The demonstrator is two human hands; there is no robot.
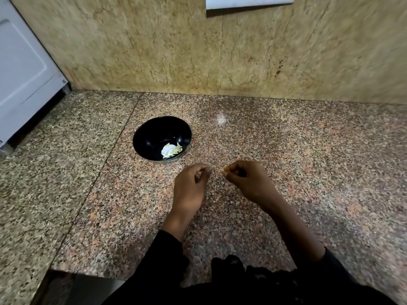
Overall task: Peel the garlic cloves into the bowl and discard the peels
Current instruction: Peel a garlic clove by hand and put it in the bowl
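Hands hover just in front of the one black bowl, left hand and right hand each curled with fingertips pinched, contents too blurred to tell, while several pale garlic pieces lie inside the bowl.

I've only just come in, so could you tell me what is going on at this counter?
A person stands at a speckled granite counter, both hands raised just in front of a black bowl. The left hand and right hand have fingers curled as if pinching something tiny; what it is cannot be made out. The bowl holds a few pale garlic pieces.
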